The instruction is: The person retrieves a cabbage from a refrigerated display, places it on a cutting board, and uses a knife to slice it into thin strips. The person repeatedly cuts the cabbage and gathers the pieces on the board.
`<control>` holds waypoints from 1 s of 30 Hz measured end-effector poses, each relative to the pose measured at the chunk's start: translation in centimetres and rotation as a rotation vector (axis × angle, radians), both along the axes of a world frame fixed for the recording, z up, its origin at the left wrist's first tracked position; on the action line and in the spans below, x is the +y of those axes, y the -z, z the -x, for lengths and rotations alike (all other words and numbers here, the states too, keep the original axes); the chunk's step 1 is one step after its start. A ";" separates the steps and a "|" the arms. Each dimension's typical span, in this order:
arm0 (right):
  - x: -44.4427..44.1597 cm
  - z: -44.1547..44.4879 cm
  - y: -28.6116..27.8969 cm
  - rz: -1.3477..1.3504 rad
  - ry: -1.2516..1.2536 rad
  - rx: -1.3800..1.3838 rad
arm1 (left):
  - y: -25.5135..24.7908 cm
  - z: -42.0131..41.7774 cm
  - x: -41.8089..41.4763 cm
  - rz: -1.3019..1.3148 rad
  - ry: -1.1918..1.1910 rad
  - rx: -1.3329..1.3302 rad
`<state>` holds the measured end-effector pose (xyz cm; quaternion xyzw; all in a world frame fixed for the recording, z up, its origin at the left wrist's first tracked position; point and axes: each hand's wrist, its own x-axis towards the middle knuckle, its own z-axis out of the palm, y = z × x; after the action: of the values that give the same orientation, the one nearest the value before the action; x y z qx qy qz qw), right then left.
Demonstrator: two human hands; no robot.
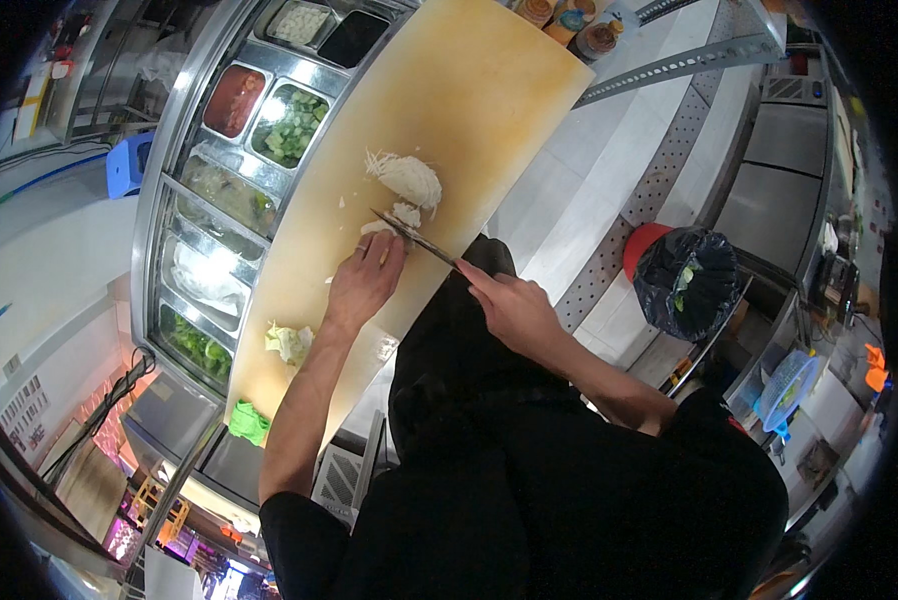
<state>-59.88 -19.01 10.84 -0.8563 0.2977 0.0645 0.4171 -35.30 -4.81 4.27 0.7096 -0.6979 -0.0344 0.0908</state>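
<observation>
My right hand (520, 311) grips a kitchen knife (426, 244), its dark blade slanting across the cutting board (486, 97). Just beside the blade, the fingertips of my left hand (366, 277) press on a white vegetable piece (376, 226), probably cabbage; my fingers partly hide it. A ring shows on one left finger. Beyond the blade lies a heap of finely shredded white vegetable (408, 180), with small scraps scattered around it. A crumpled pale green cabbage leaf or core (288, 343) rests on the board, left of my forearm.
A refrigerated counter's steel rail (165, 112) holds tubs of chopped cucumber (291, 127), red sauce (235, 101) and green leaves (194, 345). A green cloth (249, 424) lies at the board's near end. Jars (597, 39) stand beyond it. A black-lined bin (685, 285) is at right.
</observation>
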 end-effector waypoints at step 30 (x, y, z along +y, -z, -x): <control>-0.5 -0.5 1.0 -0.031 -0.048 -0.082 | 0.5 0.5 0.5 0.011 -0.088 0.065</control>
<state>-59.37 -19.48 9.80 -0.8586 0.2589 0.0438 0.4403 -35.79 -4.32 3.82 0.7375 -0.6630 -0.0495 0.1186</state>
